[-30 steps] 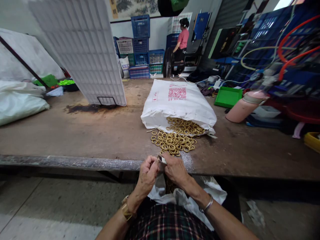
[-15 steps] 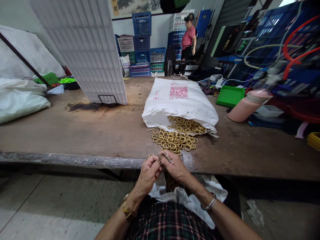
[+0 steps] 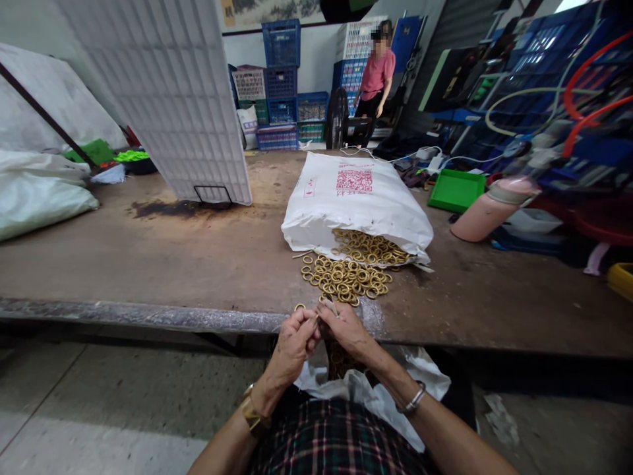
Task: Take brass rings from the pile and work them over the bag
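Observation:
At the table's front edge my left hand pinches a small brass-coloured ring, mostly covered by the fingertips. My right hand is closed around a short, slim grey tool, whose exact kind I cannot make out. The fingertips of both hands meet at the ring. Just beyond them lies a heap of brass-coloured rings, spilling from the open mouth of a white woven sack. One loose ring rests by my left fingers. Below my hands, more rings sit in a white bag on my lap.
A tall white ribbed panel stands on the table at left. To the right are a green tray and a pink bottle. Stacked crates and a person in a pink top are in the background.
My fingertips have parted slightly, and a bit of the ring shows between them. The tool in my right hand has tilted. The person in the background has turned and shifted slightly.

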The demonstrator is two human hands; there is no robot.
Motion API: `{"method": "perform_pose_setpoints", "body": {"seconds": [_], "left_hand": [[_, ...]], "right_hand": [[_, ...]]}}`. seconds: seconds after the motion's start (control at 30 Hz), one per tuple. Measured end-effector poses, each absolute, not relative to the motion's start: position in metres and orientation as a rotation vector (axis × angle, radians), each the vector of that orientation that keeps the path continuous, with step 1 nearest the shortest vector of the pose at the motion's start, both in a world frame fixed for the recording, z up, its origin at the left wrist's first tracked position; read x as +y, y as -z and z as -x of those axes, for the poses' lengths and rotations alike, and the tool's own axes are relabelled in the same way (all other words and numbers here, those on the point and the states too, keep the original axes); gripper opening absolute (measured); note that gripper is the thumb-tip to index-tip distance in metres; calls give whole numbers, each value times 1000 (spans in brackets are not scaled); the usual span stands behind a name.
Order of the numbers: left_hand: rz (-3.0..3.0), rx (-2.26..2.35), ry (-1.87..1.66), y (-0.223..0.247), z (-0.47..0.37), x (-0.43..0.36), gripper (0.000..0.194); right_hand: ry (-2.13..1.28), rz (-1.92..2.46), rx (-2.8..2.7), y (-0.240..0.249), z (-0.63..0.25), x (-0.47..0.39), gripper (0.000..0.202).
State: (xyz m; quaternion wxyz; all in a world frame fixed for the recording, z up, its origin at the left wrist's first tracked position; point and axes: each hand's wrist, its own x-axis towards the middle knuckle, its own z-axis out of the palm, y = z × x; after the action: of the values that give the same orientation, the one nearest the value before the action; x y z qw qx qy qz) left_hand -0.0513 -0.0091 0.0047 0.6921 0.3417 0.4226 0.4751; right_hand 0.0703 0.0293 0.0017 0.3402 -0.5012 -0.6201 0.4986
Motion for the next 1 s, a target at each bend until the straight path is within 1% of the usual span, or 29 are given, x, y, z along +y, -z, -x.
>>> {"method": "perform_pose_setpoints", "body": {"seconds": [0.37, 0.5, 0.7, 0.83, 1.0], "left_hand": [[-748, 945, -1057, -1, 52, -11, 30], [-741, 951, -1066, -1, 53, -11, 30], [-816, 1010, -1104, -1, 53, -8, 30], [-883, 1052, -1111, 2, 54, -8, 31], [-923, 1057, -1117, 5, 55, -8, 30]], "right_hand": [[-1315, 1309, -1580, 3, -69, 29, 33], [-1073, 1444, -1681, 7, -74, 29, 30], [-709, 1430, -2162, 9, -80, 20, 12], [-643, 1480, -2302, 7, -79, 19, 22], [-663, 1546, -2424, -2, -79, 19, 27]]}}
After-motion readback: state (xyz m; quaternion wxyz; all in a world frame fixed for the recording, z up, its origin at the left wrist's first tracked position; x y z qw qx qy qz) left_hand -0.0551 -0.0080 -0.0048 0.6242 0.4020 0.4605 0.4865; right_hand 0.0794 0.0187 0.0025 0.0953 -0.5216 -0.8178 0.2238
